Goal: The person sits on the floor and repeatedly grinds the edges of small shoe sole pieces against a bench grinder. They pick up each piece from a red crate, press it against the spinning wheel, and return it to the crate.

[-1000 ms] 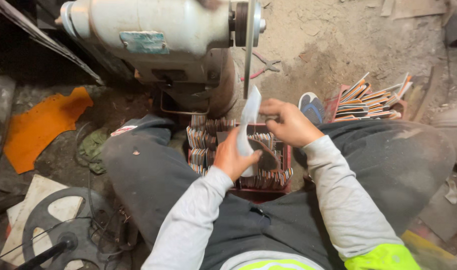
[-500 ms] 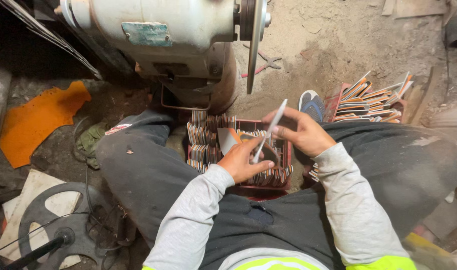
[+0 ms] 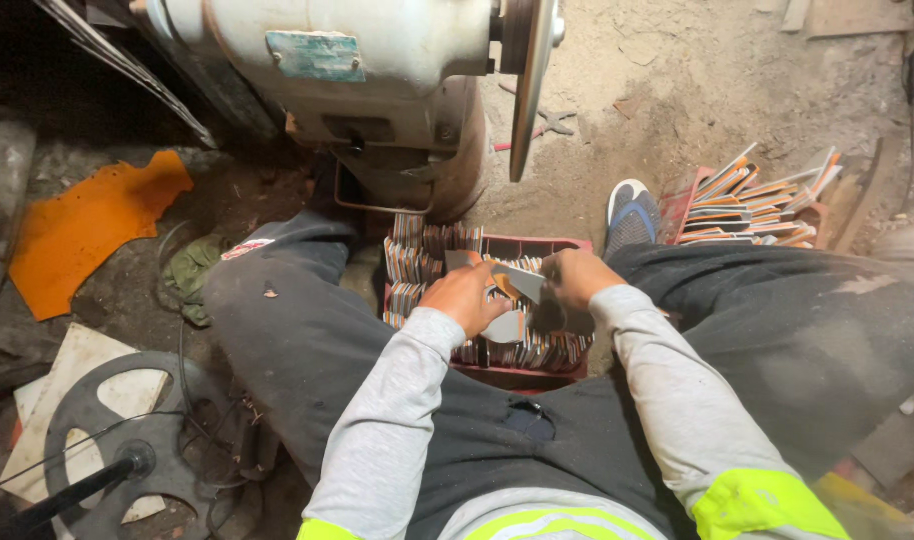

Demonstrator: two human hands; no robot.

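1. Person sits on the ground, legs spread, red crate (image 3: 537,375) between the thighs, directly under both hands.
2. Left hand (image 3: 467,297): fingers curled, closed on a flat grey blade-like piece (image 3: 505,327) that sticks out below and to the right of the palm. Whether it holds one piece or several, can't tell.
3. Right hand (image 3: 575,277): closed, pinching the right end of a second flat grey piece (image 3: 517,280). That piece runs leftward from it toward the left hand's fingertips, roughly level.
4. Hands are close together, the two pieces sitting in the gap between them, just above the crate contents.
5. Crate is packed with thin flat pieces (image 3: 417,262) stood on edge in rows, orange and grey edges showing. Fullest rows are left of and beyond the left hand.
6. Just beyond the hands: a pale bench grinder (image 3: 377,60) with a thin disc wheel (image 3: 529,85) seen edge-on, above the right hand.
7. Right of the right hand, past the knee: a second red tray (image 3: 682,205) with a loose stack of the same flat pieces (image 3: 757,200), lying fanned.
8. Between that tray and the crate: toe of a blue and white shoe (image 3: 632,215).
9. Far left of the left hand: orange sheet scrap (image 3: 87,230) on the dirt floor, crumpled green rag (image 3: 189,275) near the left knee.
10. Near left, below the left elbow: a dark spoked wheel (image 3: 127,450) lying on a pale board.
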